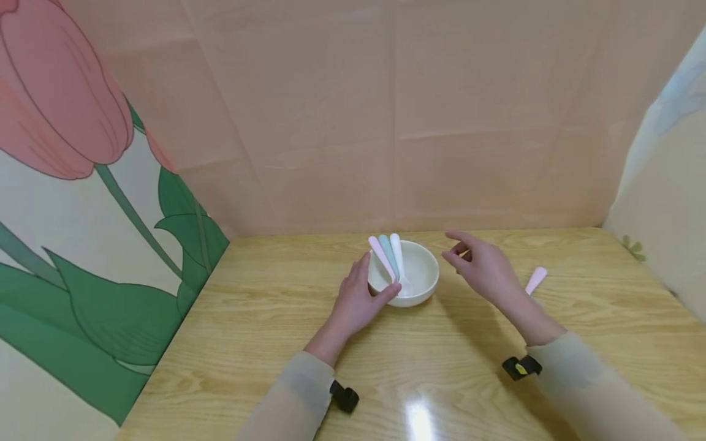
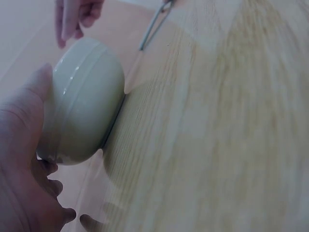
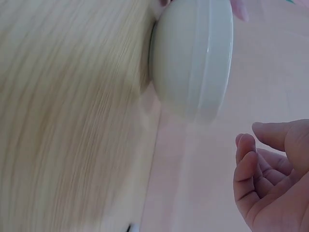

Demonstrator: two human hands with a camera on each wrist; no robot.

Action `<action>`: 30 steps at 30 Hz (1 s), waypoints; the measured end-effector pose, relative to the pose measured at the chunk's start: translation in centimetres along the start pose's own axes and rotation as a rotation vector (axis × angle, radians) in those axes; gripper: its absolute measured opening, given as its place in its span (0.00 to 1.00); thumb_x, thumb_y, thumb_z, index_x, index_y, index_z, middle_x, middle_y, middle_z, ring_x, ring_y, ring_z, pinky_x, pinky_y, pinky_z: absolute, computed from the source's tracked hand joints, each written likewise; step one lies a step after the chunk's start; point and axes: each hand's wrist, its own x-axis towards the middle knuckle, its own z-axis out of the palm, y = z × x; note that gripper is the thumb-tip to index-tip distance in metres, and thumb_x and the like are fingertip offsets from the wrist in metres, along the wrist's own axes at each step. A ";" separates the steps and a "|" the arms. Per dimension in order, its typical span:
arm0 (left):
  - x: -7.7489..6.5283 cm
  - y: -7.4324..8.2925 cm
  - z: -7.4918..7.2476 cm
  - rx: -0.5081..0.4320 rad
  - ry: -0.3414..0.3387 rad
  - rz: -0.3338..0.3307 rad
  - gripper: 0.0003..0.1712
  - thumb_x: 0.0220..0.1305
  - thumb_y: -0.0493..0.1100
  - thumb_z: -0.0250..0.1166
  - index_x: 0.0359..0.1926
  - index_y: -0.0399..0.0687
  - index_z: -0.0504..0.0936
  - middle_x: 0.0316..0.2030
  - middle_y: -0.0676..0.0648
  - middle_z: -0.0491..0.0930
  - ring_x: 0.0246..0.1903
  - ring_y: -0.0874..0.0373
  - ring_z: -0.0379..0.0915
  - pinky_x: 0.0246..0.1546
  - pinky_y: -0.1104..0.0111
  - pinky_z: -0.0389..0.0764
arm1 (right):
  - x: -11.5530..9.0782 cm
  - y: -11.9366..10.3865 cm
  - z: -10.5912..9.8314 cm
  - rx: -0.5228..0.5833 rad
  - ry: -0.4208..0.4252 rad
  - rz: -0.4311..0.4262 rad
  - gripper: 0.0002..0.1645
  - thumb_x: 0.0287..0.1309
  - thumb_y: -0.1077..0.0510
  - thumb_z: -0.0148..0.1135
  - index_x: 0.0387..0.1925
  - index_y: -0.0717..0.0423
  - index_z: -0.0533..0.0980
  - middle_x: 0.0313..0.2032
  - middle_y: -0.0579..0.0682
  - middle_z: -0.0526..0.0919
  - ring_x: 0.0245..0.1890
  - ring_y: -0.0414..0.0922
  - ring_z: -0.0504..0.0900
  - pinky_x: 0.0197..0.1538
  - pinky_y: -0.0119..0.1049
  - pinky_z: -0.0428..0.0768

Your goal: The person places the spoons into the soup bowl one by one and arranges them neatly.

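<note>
Three slim utensils [image 1: 390, 256] stand slanted in a white bowl [image 1: 415, 301], their handles leaning over its rim toward the far left: one pink, one pale blue, one white. The bowl rests upright on the wooden bench [image 1: 220, 343], near the middle of the far edge. The left hand [image 1: 355, 301] holds the bowl from its left side, its grip closed around the wall, with the thumb at the near rim and the fingers along the outside. The right hand [image 1: 485, 269] is raised just right of the bowl and apart from it, the grip loosely curled and holding nothing, thumb near the index finger. A fourth utensil [image 1: 536, 280] with a pink handle lies on the bench between the right wrist and the right edge, toward the far right corner; the forearm partly hides it. Both arms come in over the near edge in pale sleeves [image 1: 584, 373], a black wrist device [image 1: 345, 398] at each cuff. A plain pinkish backdrop [image 1: 331, 153] rises along the far edge, and a panel printed with a tulip [image 1: 60, 92] stands along the left edge.
</note>
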 end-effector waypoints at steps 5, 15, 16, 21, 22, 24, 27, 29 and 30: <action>0.0 -0.2 0.0 0.010 -0.004 -0.023 0.65 0.71 0.79 0.63 0.91 0.52 0.46 0.87 0.45 0.54 0.82 0.37 0.56 0.78 0.39 0.61 | -0.9 1.2 -1.4 -0.038 0.003 0.004 0.34 0.83 0.48 0.64 0.77 0.63 0.72 0.50 0.61 0.89 0.38 0.50 0.88 0.37 0.43 0.83; 0.1 -0.2 -0.1 0.012 -0.002 -0.020 0.65 0.71 0.79 0.65 0.91 0.53 0.46 0.87 0.45 0.55 0.81 0.40 0.57 0.79 0.41 0.61 | -2.4 3.1 -3.9 -0.093 0.038 -0.008 0.34 0.83 0.45 0.63 0.76 0.64 0.73 0.50 0.62 0.90 0.40 0.53 0.90 0.39 0.46 0.81; 0.1 -0.2 -0.1 0.011 -0.002 -0.017 0.65 0.71 0.78 0.65 0.91 0.52 0.46 0.87 0.44 0.55 0.81 0.40 0.57 0.79 0.41 0.60 | -2.5 3.3 -4.1 -0.102 0.040 -0.006 0.35 0.83 0.45 0.63 0.76 0.64 0.73 0.50 0.62 0.90 0.40 0.53 0.90 0.39 0.46 0.81; 0.1 -0.2 -0.1 0.009 -0.003 -0.005 0.65 0.71 0.78 0.65 0.91 0.51 0.46 0.87 0.45 0.54 0.81 0.41 0.58 0.80 0.41 0.58 | -3.1 4.1 -5.1 -0.117 0.024 0.011 0.35 0.84 0.45 0.62 0.76 0.66 0.72 0.49 0.63 0.90 0.35 0.48 0.89 0.38 0.45 0.80; 0.1 -0.2 -0.1 0.009 -0.004 -0.005 0.65 0.71 0.78 0.65 0.91 0.52 0.46 0.87 0.45 0.54 0.81 0.41 0.58 0.80 0.42 0.58 | -3.1 4.3 -5.2 -0.118 0.018 0.015 0.35 0.84 0.46 0.62 0.76 0.66 0.72 0.49 0.63 0.90 0.33 0.47 0.89 0.38 0.45 0.80; 0.1 -0.1 -0.1 0.006 -0.005 -0.005 0.64 0.71 0.78 0.65 0.91 0.53 0.46 0.87 0.45 0.54 0.81 0.42 0.58 0.80 0.42 0.58 | -3.3 4.8 -5.6 -0.130 0.009 0.020 0.35 0.84 0.46 0.62 0.76 0.67 0.71 0.49 0.63 0.90 0.33 0.47 0.89 0.37 0.44 0.80; 0.0 -0.1 -0.1 0.005 -0.010 -0.010 0.64 0.71 0.78 0.64 0.91 0.53 0.45 0.87 0.46 0.54 0.81 0.41 0.57 0.80 0.41 0.59 | -3.5 5.4 -6.0 -0.153 0.012 0.012 0.33 0.84 0.48 0.62 0.75 0.69 0.72 0.48 0.64 0.91 0.32 0.47 0.89 0.35 0.44 0.80; 0.0 -0.1 0.0 0.003 -0.011 -0.012 0.65 0.71 0.78 0.65 0.91 0.53 0.46 0.87 0.45 0.53 0.81 0.41 0.57 0.79 0.40 0.60 | -3.6 5.7 -6.3 -0.170 0.017 0.007 0.33 0.83 0.49 0.63 0.74 0.69 0.73 0.47 0.64 0.91 0.32 0.46 0.89 0.36 0.45 0.81; 0.0 -0.1 0.0 0.002 -0.012 -0.013 0.65 0.71 0.78 0.65 0.91 0.53 0.46 0.87 0.45 0.53 0.81 0.40 0.57 0.79 0.40 0.60 | -3.7 5.8 -6.4 -0.178 0.021 0.005 0.32 0.83 0.49 0.63 0.73 0.70 0.73 0.47 0.64 0.91 0.33 0.47 0.89 0.36 0.46 0.81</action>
